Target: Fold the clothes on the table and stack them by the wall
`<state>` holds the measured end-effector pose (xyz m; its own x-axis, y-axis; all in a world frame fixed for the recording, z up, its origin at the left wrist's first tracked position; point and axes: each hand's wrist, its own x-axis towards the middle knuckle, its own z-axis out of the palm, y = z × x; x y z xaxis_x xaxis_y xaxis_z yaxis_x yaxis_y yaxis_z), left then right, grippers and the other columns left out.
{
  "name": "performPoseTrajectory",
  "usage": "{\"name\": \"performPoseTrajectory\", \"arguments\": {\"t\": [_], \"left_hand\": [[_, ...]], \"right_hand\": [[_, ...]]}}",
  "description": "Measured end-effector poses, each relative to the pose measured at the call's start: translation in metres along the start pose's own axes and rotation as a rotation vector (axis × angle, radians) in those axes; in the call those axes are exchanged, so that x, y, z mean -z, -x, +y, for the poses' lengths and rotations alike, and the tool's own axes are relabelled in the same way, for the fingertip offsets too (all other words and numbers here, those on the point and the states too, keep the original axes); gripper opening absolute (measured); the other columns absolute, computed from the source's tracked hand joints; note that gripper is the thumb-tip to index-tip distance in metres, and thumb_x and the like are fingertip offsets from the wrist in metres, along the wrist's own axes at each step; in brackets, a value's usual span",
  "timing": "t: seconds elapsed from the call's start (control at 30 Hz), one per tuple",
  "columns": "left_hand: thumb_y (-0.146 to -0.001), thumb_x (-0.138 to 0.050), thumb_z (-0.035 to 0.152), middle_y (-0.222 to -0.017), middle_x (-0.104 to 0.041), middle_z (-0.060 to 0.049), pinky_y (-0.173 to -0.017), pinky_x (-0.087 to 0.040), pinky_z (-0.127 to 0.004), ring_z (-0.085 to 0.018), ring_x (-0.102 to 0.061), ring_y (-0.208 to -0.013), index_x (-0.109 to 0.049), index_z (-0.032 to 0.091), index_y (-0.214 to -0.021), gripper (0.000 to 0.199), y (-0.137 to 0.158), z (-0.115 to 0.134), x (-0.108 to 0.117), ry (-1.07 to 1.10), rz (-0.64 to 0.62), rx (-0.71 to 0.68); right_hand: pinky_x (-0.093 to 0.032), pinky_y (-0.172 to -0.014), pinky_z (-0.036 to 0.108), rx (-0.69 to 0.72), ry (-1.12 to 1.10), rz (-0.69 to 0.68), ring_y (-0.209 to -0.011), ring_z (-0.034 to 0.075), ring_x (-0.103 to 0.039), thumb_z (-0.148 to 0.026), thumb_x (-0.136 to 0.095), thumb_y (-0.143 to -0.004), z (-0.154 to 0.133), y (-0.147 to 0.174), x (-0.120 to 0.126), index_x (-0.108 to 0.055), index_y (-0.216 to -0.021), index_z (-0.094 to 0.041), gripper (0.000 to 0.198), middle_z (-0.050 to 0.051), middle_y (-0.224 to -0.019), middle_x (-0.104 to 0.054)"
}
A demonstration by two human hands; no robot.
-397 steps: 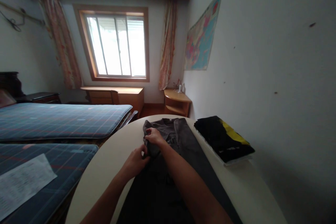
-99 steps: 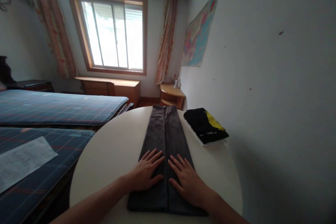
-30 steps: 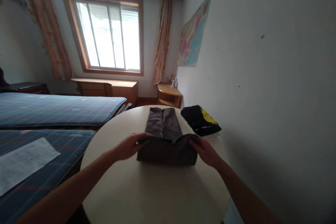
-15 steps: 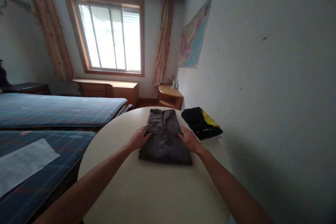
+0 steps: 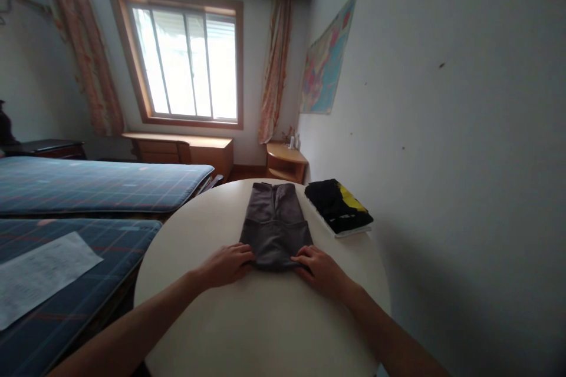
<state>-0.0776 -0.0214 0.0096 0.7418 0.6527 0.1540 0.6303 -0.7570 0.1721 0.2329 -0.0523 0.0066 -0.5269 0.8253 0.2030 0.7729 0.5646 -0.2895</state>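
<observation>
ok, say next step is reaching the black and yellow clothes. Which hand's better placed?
Right hand, I'd say: it's at the grey shirt's near right corner, same side as the black and yellow clothes. Left hand is across the shirt, farther off.

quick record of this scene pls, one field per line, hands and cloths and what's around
grey cloth: folded, lying flat, a fold edge across its middle
left grip: touching grey cloth's near left corner; pinch unclear
right grip: touching its near right corner; pinch unclear
black cloth: folded, yellow patch, to the right
surface: round pale table
left side: plaid mattresses, paper on the nearer
back: window
</observation>
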Motion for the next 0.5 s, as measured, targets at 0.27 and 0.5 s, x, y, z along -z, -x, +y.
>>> {"name": "performPoseTrajectory", "arguments": {"t": [0.27, 0.5], "left_hand": [[-0.072, -0.068, 0.020, -0.077, -0.073, 0.002, -0.061, -0.047, -0.021, -0.015, -0.064, -0.067, -0.076, 0.024, -0.088, 0.018, 0.036, 0.041, 0.025, 0.376, -0.412, -0.039], [-0.070, -0.077, 0.039, -0.073, -0.072, 0.001, -0.056, -0.046, -0.021, -0.015, -0.064, -0.064, -0.077, 0.025, -0.088, 0.023, 0.038, 0.059, 0.029, 0.598, -0.709, 0.021]], "right_hand": [[-0.043, -0.062, 0.019, 0.101, -0.216, -0.362, -0.065, 0.011, -0.061, -0.031, -0.069, -0.077, -0.051, 0.043, 0.023, -0.080, -0.091, -0.025, 0.018, 0.000, -0.079, -0.068], [-0.041, -0.058, 0.017, 0.119, -0.356, -0.589, -0.061, 0.009, -0.058, -0.051, -0.079, -0.069, -0.068, 0.048, 0.027, -0.080, -0.093, -0.027, 0.034, -0.002, -0.078, -0.070]]}}
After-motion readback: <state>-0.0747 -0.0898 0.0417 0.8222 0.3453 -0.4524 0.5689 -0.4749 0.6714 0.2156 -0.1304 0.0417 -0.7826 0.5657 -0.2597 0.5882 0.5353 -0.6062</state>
